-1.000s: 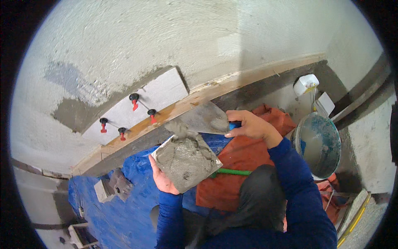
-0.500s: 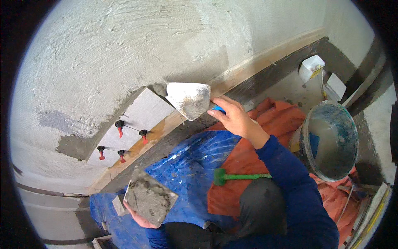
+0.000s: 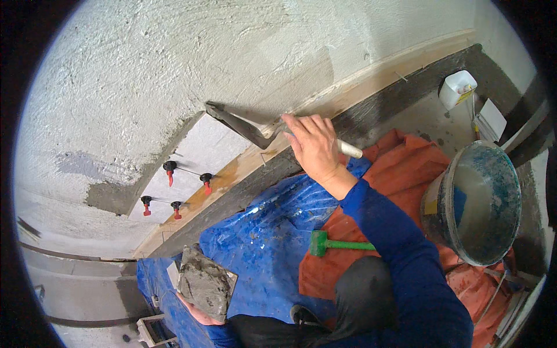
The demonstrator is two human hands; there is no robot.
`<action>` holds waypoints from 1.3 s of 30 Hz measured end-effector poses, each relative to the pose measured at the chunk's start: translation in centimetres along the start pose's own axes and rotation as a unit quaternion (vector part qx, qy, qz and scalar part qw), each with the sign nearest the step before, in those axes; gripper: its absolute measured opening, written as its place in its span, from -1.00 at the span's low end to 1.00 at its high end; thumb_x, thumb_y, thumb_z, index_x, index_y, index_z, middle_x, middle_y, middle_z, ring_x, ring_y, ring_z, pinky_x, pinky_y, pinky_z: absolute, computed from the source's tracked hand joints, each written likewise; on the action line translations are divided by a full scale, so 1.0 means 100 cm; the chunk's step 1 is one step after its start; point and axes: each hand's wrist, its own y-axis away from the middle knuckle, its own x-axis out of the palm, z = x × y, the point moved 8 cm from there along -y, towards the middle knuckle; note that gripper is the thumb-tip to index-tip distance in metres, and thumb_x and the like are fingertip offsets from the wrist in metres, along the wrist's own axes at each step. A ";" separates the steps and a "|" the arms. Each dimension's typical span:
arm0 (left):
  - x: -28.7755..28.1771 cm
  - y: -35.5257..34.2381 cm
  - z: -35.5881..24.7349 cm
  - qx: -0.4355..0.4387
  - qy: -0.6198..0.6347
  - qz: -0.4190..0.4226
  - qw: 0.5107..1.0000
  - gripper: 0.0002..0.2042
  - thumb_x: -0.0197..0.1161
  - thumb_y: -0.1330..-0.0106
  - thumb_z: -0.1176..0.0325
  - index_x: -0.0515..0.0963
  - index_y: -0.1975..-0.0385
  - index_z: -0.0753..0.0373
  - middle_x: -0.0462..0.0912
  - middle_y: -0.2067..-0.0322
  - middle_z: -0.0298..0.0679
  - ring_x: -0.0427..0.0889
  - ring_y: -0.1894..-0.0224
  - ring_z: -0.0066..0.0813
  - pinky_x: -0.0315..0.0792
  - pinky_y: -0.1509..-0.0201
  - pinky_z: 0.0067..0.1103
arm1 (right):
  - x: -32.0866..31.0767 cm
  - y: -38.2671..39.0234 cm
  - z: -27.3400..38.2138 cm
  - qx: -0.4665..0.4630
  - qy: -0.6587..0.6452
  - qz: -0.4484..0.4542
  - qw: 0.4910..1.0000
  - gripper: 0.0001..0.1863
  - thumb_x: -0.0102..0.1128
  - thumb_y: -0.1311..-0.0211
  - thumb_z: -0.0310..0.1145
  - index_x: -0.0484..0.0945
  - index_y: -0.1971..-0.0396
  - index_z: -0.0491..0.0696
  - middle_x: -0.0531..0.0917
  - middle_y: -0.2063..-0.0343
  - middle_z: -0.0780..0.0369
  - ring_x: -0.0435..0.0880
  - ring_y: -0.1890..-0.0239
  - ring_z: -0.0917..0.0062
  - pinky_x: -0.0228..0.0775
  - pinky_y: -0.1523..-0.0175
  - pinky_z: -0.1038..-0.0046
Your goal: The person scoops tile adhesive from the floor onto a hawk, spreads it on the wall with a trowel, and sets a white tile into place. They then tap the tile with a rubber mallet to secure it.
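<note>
My right hand [image 3: 316, 148] is closed round the pale handle of a trowel [image 3: 242, 126]. The trowel's blade is seen nearly edge-on, with its tip at the wall by the top corner of the set tiles [image 3: 212, 141]. At the lower left my left hand [image 3: 200, 311] supports a tile [image 3: 206, 284] from below and from its edge. Grey mortar covers the tile's upper face. Several black-and-red levelling clips [image 3: 170, 167] stick out along the joints of the set tiles.
A wooden batten [image 3: 354, 100] runs along the wall under the tiles. Blue tarp [image 3: 261, 232] and orange tarp [image 3: 400, 174] cover the floor, with a green mallet [image 3: 342, 245] on top. To the right stand a large bucket [image 3: 432, 211] and a white container [image 3: 458, 90].
The trowel has turned from showing its broad face to nearly edge-on, its tip now at the wall. My right hand has rolled over with it. The mortar-covered tile has tilted slightly.
</note>
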 end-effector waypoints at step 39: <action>-0.024 -0.005 -0.007 -0.026 -0.009 0.005 1.000 -0.36 -0.04 -0.58 -0.10 0.21 -0.52 0.13 0.25 -0.50 -0.11 0.28 -0.48 0.02 0.14 -0.53 0.02 | 0.040 0.078 0.065 0.106 -0.138 0.103 0.979 -0.52 0.25 -0.40 -0.38 0.44 -0.25 -0.22 0.56 0.21 -0.03 0.60 0.20 0.00 0.49 0.09 0.10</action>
